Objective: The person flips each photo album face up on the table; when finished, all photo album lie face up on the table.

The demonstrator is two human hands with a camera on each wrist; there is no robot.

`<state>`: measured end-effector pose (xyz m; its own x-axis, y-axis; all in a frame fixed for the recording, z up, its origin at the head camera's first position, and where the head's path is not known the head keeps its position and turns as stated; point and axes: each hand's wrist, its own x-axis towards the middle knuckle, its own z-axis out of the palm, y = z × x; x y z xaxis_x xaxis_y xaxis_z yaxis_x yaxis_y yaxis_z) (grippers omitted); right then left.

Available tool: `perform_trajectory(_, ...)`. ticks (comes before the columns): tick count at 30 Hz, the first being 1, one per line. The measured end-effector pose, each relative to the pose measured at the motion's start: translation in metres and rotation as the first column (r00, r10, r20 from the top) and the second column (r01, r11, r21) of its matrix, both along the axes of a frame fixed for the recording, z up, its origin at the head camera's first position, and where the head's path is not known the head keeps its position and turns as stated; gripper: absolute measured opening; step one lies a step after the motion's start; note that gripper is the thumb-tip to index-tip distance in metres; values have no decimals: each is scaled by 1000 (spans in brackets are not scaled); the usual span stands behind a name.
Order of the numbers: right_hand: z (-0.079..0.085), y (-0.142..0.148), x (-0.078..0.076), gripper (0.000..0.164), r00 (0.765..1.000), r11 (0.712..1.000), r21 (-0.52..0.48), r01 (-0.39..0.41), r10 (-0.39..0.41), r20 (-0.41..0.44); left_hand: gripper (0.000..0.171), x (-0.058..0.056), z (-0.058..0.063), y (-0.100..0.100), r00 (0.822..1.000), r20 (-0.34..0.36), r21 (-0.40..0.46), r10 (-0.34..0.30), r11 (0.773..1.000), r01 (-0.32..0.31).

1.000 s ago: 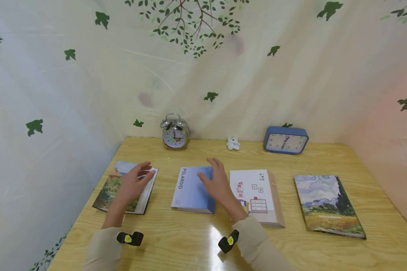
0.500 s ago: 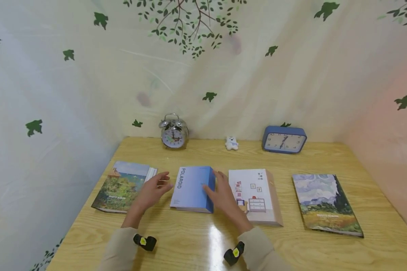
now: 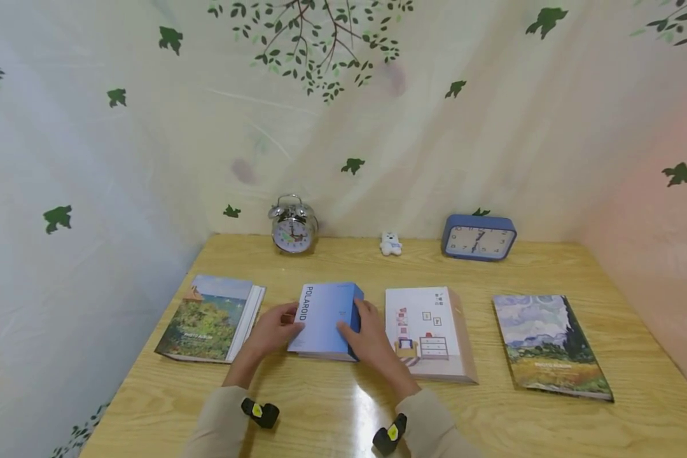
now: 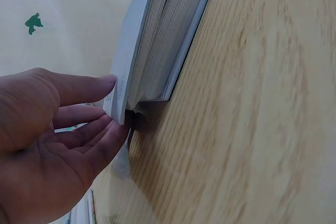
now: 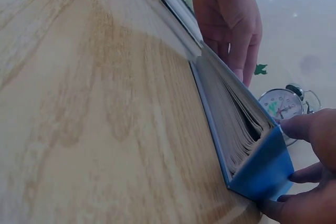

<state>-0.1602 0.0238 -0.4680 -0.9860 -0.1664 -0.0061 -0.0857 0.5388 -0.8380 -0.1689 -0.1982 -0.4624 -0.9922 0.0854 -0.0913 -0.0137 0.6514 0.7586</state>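
A thick blue photo album [image 3: 324,315] marked POLAROID lies on the table between both hands. My left hand [image 3: 271,332] pinches the left edge of its front cover; in the left wrist view the thumb is on top and the fingers [image 4: 100,142] are beneath the cover. On the opposite side, my right hand [image 3: 373,333] holds the spine, its thumb at the upper edge and its other fingers lower down, as the right wrist view shows. The album's pages [image 5: 231,114] show between the covers, slightly fanned.
A painted-cover album [image 3: 208,318] lies at left. To the right are a white album [image 3: 423,318] with a furniture drawing and another painted-cover album [image 3: 549,343]. Behind stand a silver alarm clock [image 3: 293,234], a small white bear figure [image 3: 390,244] and a blue clock [image 3: 481,238].
My left hand has moved right from over the left album to the blue album's cover edge. My right hand has come down from over the cover to the spine.
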Motion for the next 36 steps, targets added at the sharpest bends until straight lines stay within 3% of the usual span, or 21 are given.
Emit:
perform_trajectory(9, -3, -2, 3, 66, 1000, 1000, -19, -12, 12, -26, 51, 0, 0, 4, 998, 48, 48, 29, 998, -31)
perform_trajectory(19, 3, -3, 4, 65, 1000, 999, -47, -6, 5, -14, 52, 1, 1, 4, 998, 51, 75, 25, 997, -28)
perform_trajectory(28, 15, 0, -1, 64, 999, 998, -61, 36, -36, -4, 51, 0, 2, 9, 999, 44, 38, -15, 999, 13)
perform_trajectory(36, 24, 2, -1, 63, 999, 998, -56, 37, -36, 5, 69, 3, 12, 23, 996, 57, -48, -67, 996, 70)
